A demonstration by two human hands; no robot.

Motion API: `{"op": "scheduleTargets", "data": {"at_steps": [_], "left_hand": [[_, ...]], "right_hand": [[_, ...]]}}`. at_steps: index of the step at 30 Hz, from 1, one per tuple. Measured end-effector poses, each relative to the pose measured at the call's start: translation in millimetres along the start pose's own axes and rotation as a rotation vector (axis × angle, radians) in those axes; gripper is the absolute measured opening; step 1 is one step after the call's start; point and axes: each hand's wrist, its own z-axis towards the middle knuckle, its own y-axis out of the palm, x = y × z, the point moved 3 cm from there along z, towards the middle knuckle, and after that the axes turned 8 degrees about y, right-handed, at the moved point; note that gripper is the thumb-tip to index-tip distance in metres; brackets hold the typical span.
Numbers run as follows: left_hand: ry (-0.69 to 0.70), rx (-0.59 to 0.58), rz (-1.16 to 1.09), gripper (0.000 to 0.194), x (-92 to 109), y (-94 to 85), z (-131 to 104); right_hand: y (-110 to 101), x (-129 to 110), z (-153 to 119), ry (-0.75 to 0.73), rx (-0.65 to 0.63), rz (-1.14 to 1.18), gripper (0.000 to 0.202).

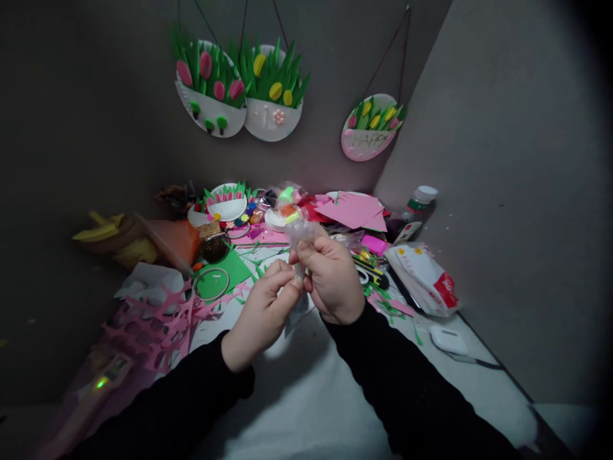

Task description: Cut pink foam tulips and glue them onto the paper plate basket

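Both hands pinch a small clear plastic bag (299, 231) above the middle of the table. Its gathered neck runs between my fingers, and its lower part hangs below them, partly hidden. My left hand (265, 306) grips the neck from the left with thumb and fingertips. On the other side, slightly higher, my right hand (335, 275) is closed round the upper part. What the bag contains, if anything, I cannot make out. Behind my hands lies a pile of craft materials with pink paper (352, 209) on top.
Cut-out pink scraps (148, 319) and green paper (227, 275) with a ring lie left. A tissue pack (421, 278), a white-capped bottle (420, 201) and a white case (449, 340) are right. Decorated paper-plate baskets (275, 121) hang on the wall.
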Motion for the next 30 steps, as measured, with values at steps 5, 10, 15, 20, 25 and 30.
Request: {"op": "scheduleTargets", "data": {"at_steps": [5, 10, 15, 20, 25, 30], "left_hand": [[-0.025, -0.004, -0.108, 0.031, -2, -1.4, -1], [-0.124, -0.017, -0.525, 0.043, -15, -6.6, -3], [-0.203, -0.163, -0.745, 0.039, -25, -4.0, -4], [-0.095, 0.055, -0.446, 0.031, -18, -20.9, 1], [0.101, 0.181, -0.091, 0.025, -3, -33.3, 3], [0.157, 0.115, -0.063, 0.018, -2, -25.2, 2]], "right_hand": [[2, -5, 1, 0.095, -0.028, 0.099, 0.027], [8, -16, -1, 0.196, -0.303, 0.223, 0.028], [7, -11, 1, 0.185, -0.513, 0.160, 0.034], [6, -12, 5, -0.085, -0.401, -0.181, 0.043], [12, -28, -4, -0.277, -0.314, -0.284, 0.037], [13, -24, -6, -0.211, -0.366, -0.195, 0.031]]}}
